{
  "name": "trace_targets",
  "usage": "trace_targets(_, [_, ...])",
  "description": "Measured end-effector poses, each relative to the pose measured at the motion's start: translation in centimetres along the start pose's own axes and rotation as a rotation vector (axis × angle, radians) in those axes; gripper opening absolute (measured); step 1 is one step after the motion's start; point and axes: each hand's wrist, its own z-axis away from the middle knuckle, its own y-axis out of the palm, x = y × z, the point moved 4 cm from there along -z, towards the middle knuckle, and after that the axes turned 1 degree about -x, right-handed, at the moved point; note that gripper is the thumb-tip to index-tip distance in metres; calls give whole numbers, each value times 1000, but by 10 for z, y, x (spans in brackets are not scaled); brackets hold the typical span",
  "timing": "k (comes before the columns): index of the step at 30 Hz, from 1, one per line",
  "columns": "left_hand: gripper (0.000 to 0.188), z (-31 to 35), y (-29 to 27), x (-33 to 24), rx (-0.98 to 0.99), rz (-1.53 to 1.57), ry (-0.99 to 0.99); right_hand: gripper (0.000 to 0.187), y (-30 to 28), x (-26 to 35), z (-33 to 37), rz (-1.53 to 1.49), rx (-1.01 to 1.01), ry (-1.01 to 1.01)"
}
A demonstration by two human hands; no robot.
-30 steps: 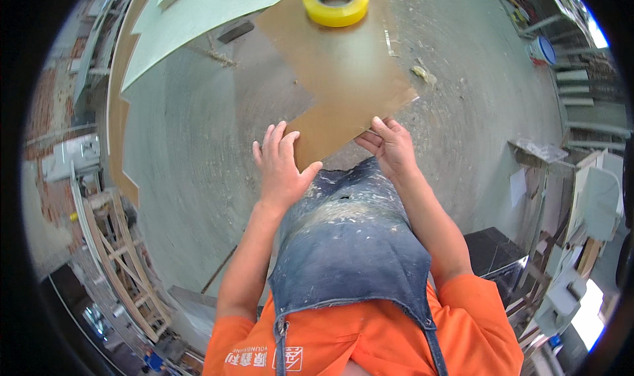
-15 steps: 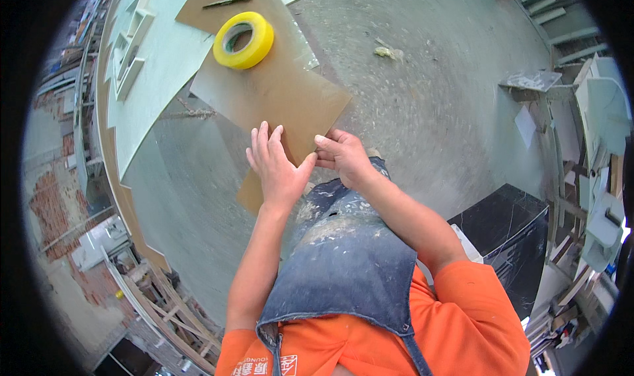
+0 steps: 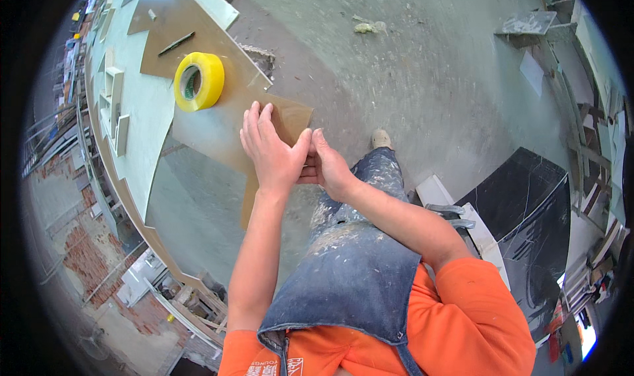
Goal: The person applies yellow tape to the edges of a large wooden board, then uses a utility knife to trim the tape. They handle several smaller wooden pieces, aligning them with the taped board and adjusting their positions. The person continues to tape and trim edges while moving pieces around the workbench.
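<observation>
My left hand lies over a brown sheet, its fingers stretched out and its thumb pointing toward my other hand. Beside it, my right hand is closed with bent fingers, its thumb close to the left thumb. What the right fingertips hold, if anything, is hidden behind the left thumb. A strip of brown sheet hangs below my left wrist. Farther left, a yellow roll of tape rests on a larger brown board. Behind the tape lies a thin dark pen-like stick.
White frame pieces sit on a pale panel at the left. On the right stands a black slab with pale veins, beside a white board. A crumpled scrap lies on the dusty floor.
The view has shifted, so the tape and brown board sit farther left. My hands are closer together, with the thumbs almost meeting. A shoe now shows beyond my leg.
</observation>
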Motion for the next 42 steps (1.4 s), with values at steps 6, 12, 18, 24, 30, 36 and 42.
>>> trace_targets(6, [80, -28, 8, -17, -9, -24, 36, 83, -2, -4, -3, -2, 36, 9])
trace_targets(12, [77, -29, 13, -23, -52, -55, 20, 83, -1, -7, -5, -34, 34, 11])
trace_targets(18, [77, 7, 1, -4, -13, -29, 4, 87, -7, -9, -4, -10, 41, 11])
trace_targets(24, [84, 92, -30, 35, 65, -82, -52, 94, -3, -3, -3, 26, 63, 40])
trace_targets(30, [89, 176, -61, 72, 169, -168, -118, 91, -3, -1, -1, 89, 21, 46])
trace_targets(36, [86, 245, -83, 95, 269, -201, -372, 86, -4, -2, -2, 107, 26, 36])
trace_targets(42, [74, 293, -80, 130, 134, 471, -1022, 55, -12, -5, -5, 111, 121, -1])
